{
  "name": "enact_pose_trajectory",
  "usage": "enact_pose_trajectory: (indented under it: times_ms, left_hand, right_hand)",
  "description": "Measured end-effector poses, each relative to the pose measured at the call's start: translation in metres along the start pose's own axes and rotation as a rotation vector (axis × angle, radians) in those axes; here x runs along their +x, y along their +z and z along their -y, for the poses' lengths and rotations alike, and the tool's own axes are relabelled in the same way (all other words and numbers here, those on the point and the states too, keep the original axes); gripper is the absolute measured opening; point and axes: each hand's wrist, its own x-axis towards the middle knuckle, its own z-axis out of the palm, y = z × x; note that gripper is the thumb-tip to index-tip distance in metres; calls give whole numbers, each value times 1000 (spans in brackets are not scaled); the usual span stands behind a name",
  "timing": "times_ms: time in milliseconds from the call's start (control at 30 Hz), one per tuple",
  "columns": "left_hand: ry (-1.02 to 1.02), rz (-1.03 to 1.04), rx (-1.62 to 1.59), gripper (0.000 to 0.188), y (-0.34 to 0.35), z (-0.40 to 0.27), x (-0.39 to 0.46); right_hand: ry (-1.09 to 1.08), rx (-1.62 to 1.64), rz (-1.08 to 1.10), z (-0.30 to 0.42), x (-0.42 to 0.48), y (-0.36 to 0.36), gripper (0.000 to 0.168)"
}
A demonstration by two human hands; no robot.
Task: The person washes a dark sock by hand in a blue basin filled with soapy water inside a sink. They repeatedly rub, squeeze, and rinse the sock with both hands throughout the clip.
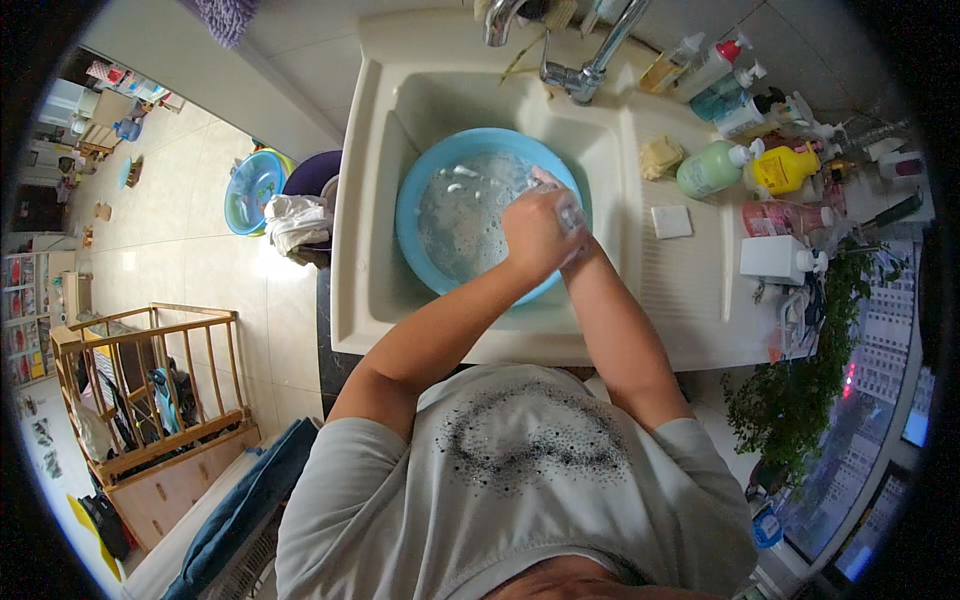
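My left hand [534,225] is bent into a fist and pressed against my right hand [576,244]. Both are together over the right side of a light blue plastic basin [411,225]. White suds cover the place where they meet, and whether a small cloth is between them cannot be made out. Most of my right hand is hidden behind the left. Cloudy soapy water [465,225] with patches of foam fills the lower part of the basin. The basin stands inside a cream laundry sink [379,300].
A chrome faucet [581,79] rises behind the sink. On the ribbed drainboard [679,277] are a white soap bar [671,222], a yellowish sponge-like lump [660,156] and a green pump bottle [709,169] among several others. White cloth [296,225] hangs over a purple tub [315,176] at left.
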Motion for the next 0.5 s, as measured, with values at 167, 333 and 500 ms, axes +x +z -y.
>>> enact_pose_trajectory:
  times_ms: [167,333,500]
  left_hand:
    - [-148,24,12,20,-5,40,63]
    - [-537,206,-787,26,-35,57,70]
    - [-661,562,-1112,16,-58,51,50]
  right_hand:
    - [-111,-176,-296,-11,-30,62,10]
    - [-109,-462,-209,11,-43,44,18]
    - [-194,-388,-262,22,-53,17,20]
